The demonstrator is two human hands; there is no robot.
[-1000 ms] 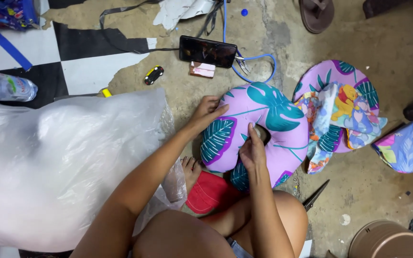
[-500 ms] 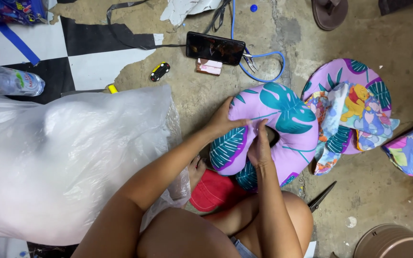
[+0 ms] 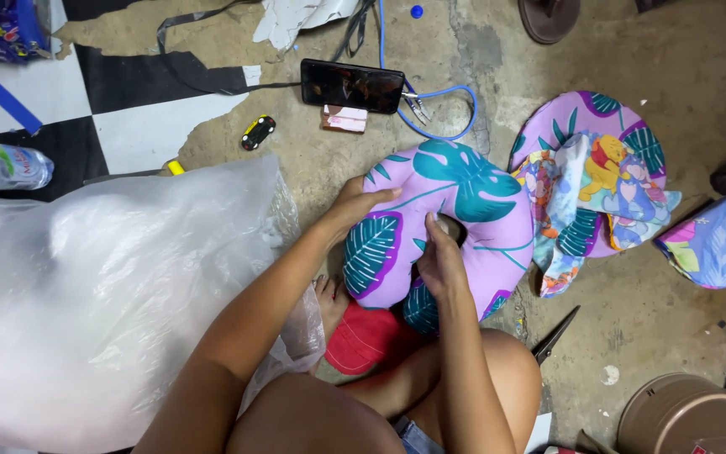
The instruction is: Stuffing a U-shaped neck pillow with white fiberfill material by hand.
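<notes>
Handling: neck pillow [image 3: 455,227] looks light, soft and squashy, its fabric giving under the fingers; nothing fragile, and the cloth seems to offer grip rather than slip.
Hold points: outer curve of either arm of the horseshoe looks the surest place, since the stuffed bulk fills a palm; the inner hollow takes only fingertips.
Left hand [image 3: 355,206]: fingers spread and cupped over the pillow's left edge, pressing the cover.
Right hand [image 3: 440,261]: fingers pressed together and pushed into the hollow at the pillow's middle; whether they pinch anything there, I cannot tell.
Place: pillow rests on the concrete floor [image 3: 682,50] just before the person's knees, touching a red sandal [image 3: 363,336].
Looks: lilac cover printed with large teal leaves, plump, curved.
Nearby: clear plastic bag [image 3: 94,294] at left; second lilac pillow [image 3: 590,168] with cartoon cloth at right; scissors [image 3: 555,335] beside the knee.
</notes>
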